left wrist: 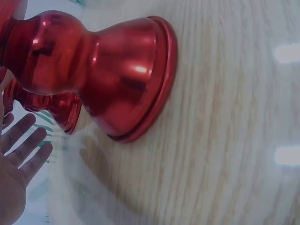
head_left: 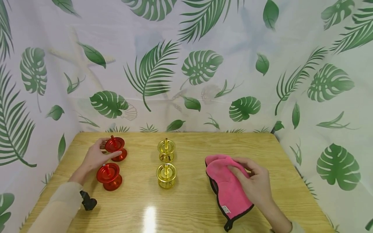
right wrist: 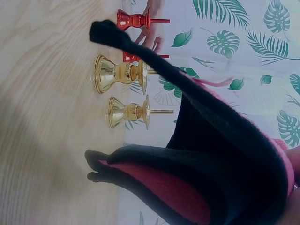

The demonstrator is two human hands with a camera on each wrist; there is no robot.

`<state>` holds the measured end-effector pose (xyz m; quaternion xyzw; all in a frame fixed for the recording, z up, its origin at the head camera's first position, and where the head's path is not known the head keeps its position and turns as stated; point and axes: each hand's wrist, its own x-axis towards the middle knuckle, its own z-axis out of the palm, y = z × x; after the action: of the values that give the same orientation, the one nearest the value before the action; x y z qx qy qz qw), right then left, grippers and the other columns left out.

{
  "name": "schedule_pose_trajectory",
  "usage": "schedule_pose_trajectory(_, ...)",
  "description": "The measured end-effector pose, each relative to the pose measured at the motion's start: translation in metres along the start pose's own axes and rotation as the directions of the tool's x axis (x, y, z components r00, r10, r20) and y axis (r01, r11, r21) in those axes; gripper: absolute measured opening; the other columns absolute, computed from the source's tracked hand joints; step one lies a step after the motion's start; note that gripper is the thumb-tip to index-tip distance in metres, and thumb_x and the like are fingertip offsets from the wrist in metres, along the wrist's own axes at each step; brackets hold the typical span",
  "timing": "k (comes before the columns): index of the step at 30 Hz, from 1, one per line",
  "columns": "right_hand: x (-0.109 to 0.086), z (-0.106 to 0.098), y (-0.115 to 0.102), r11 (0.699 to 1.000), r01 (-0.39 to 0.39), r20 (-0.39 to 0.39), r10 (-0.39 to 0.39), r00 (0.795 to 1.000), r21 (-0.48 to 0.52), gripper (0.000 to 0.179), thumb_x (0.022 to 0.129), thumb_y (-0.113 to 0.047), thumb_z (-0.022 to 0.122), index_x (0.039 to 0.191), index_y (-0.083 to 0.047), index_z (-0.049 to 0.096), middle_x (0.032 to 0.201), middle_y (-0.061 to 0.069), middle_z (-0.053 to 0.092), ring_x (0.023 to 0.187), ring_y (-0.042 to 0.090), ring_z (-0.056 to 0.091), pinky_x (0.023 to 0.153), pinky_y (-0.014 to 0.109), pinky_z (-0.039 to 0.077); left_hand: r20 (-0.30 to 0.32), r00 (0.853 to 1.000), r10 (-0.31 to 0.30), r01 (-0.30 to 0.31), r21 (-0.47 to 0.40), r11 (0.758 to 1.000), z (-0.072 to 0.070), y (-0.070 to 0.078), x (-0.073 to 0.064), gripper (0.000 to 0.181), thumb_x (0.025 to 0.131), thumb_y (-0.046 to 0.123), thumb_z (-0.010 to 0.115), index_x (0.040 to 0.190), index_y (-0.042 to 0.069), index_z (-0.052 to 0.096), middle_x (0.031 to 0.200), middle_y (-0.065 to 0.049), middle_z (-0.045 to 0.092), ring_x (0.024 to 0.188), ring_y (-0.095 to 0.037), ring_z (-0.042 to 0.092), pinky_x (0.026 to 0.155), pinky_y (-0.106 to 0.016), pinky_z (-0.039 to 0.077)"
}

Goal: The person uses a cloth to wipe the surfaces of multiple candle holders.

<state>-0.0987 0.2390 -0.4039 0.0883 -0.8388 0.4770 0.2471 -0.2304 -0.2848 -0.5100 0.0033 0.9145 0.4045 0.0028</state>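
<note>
My left hand [head_left: 96, 156] is at the far red candle holder [head_left: 118, 156], its thumb stretched in front and its fingers at the far side. The left wrist view shows that hand [left wrist: 14, 173] with fingers spread and fairly straight; contact cannot be made out. Just nearer stands a second red candle holder [head_left: 112, 183], large in the left wrist view. On the right, my right hand [head_left: 256, 181] pinches a pink cloth [head_left: 228, 184] with black edging between thumb and fingers. From the right wrist, the cloth's dark underside [right wrist: 220, 154] hangs in folds, hiding most of the hand.
Two gold candle holders, a far one [head_left: 166, 152] and a near one [head_left: 166, 176], stand upright mid-table between the hands. A small black object [head_left: 88, 201] sits by the left wrist. Leaf-patterned sheeting [head_left: 201, 106] encloses the wooden table [head_left: 140, 210] at back and sides.
</note>
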Motion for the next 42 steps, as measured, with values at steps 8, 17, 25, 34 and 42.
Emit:
schedule_pose_trajectory(8, 0.0, -0.001, -0.002, 1.0, -0.015, 0.002, 0.015, 1.0, 0.0, 0.023, 0.084, 0.005, 0.083, 0.103, -0.008, 0.081, 0.095, -0.031, 0.071, 0.073, -0.006, 0.066, 0.047, 0.018, 0.044, -0.029, 1.0, -0.009, 0.007, -0.053, 0.999, 0.0, 0.0, -0.004, 0.092, 0.089, 0.047, 0.082, 0.152, -0.004, 0.038, 0.146, -0.029, 0.054, 0.13, -0.045, 0.054, 0.107, -0.056, 0.051)
schedule_pose_trajectory(17, 0.0, -0.001, -0.001, 1.0, 0.015, -0.008, -0.015, 1.0, 0.008, 0.026, 0.084, 0.005, 0.083, 0.105, -0.008, 0.081, 0.095, -0.029, 0.072, 0.069, -0.005, 0.063, 0.047, 0.018, 0.043, -0.11, 0.994, -0.003, -0.006, -0.089, 0.996, -0.014, 0.016, -0.017, 0.088, 0.089, 0.043, 0.083, 0.15, -0.002, 0.039, 0.144, -0.03, 0.059, 0.127, -0.044, 0.056, 0.098, -0.042, 0.05)
schedule_pose_trajectory(25, 0.002, -0.002, -0.002, 1.0, 0.007, -0.01, -0.007, 1.0, 0.012, 0.025, 0.084, 0.005, 0.083, 0.105, -0.008, 0.081, 0.095, -0.031, 0.071, 0.064, -0.003, 0.061, 0.045, 0.018, 0.04, -0.201, 0.978, 0.06, -0.083, -0.11, 0.991, -0.026, 0.035, -0.025, 0.08, 0.089, 0.033, 0.086, 0.15, 0.003, 0.042, 0.138, -0.025, 0.064, 0.111, -0.019, 0.059, 0.083, -0.011, 0.047)
schedule_pose_trajectory(34, 0.004, -0.004, -0.002, 1.0, 0.006, -0.017, -0.006, 1.0, 0.016, 0.025, 0.085, 0.006, 0.082, 0.105, -0.008, 0.081, 0.095, -0.031, 0.071, 0.064, -0.002, 0.061, 0.045, 0.018, 0.04, -0.212, 0.967, 0.14, -0.165, -0.104, 0.981, -0.031, 0.08, -0.034, 0.08, 0.086, 0.031, 0.088, 0.149, 0.006, 0.046, 0.136, -0.021, 0.067, 0.114, -0.022, 0.056, 0.092, -0.029, 0.047)
schedule_pose_trajectory(42, 0.006, -0.004, -0.002, 1.0, -0.009, -0.019, 0.01, 1.0, 0.027, 0.023, 0.085, 0.007, 0.081, 0.104, -0.006, 0.081, 0.096, -0.031, 0.072, 0.072, -0.005, 0.067, 0.046, 0.017, 0.044, -0.2, 0.958, 0.204, -0.234, -0.138, 0.962, -0.022, 0.112, -0.044, 0.075, 0.084, 0.024, 0.09, 0.148, 0.011, 0.052, 0.13, -0.014, 0.07, 0.108, -0.01, 0.056, 0.092, -0.029, 0.047)
